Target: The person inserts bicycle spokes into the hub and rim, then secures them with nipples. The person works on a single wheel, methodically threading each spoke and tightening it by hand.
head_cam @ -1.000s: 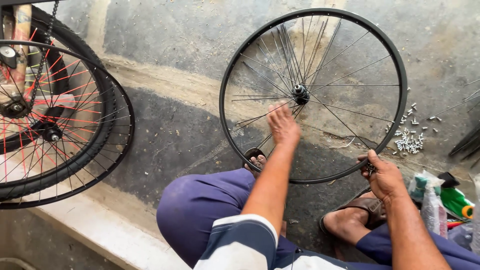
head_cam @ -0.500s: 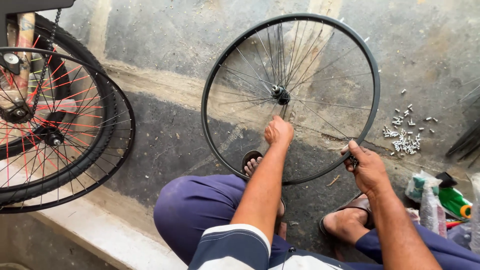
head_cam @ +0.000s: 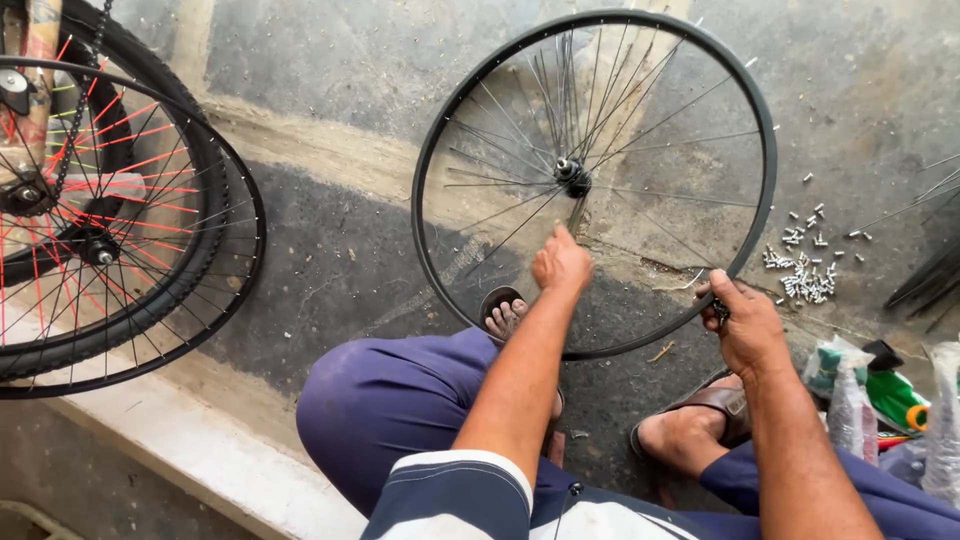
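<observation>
The left hand (head_cam: 561,262) is closed, its fingertips pinched around a thin spoke inside the bicycle wheel (head_cam: 765,215), just below the hub (head_cam: 572,178). The right hand (head_cam: 745,322) is curled shut on the lower right part of the black rim, with a small dark piece held between fingers and rim; I cannot tell what that piece is.

The wheel stands nearly upright on the concrete floor (head_cam: 330,260) in front of the seated person, its bottom edge down by the feet. Its spokes fan out loosely from the hub, several bunched together toward the top. A sandalled left foot (head_cam: 504,316) shows through the lower part of the wheel, touching or just behind the rim, and the right foot (head_cam: 690,428) in a brown sandal sits below the right hand. The person wears dark blue trousers (head_cam: 390,410) and a striped sleeve (head_cam: 455,497).

On the floor just right of the wheel lies a scatter of small silvery spoke nipples (head_cam: 803,275). Further right, at the frame's edge, are plastic bags and a green bottle (head_cam: 890,395). Well apart on the left stand other bicycle wheels with red spokes (head_cam: 130,215), one with a tyre, above a pale kerb (head_cam: 200,455).
</observation>
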Demonstrator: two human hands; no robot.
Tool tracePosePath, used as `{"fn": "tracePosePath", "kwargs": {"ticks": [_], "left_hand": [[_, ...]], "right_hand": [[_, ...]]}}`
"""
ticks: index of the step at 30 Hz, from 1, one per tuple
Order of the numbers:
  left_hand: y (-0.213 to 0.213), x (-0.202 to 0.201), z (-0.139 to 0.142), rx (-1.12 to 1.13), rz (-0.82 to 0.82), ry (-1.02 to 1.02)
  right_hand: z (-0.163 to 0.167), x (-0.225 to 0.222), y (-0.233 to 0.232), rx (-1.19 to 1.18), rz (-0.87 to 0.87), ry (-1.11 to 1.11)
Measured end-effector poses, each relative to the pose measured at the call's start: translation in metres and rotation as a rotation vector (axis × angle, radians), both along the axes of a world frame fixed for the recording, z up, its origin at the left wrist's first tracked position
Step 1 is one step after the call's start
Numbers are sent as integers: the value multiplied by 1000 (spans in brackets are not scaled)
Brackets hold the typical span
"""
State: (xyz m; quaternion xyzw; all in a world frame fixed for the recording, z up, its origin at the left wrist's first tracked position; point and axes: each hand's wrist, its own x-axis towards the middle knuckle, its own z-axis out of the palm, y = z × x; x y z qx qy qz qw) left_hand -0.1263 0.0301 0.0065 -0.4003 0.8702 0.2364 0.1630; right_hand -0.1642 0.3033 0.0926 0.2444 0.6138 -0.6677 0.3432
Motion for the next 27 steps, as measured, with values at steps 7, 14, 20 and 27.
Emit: {"fn": "tracePosePath", "kwargs": {"ticks": [7,14,20,27], "left_hand": [[-37,7,2,2,-134,109],[-40,-29,7,-230,-539,236],[-46,-27,-3,-233,-507,55],[-29,3,-15,-198,-313,123]], "right_hand": [[5,-3,3,8,26,-1],[0,1,3,11,16,-1],[0,0,3,32,34,-18],[5,0,-2,22,13,-34]]}}
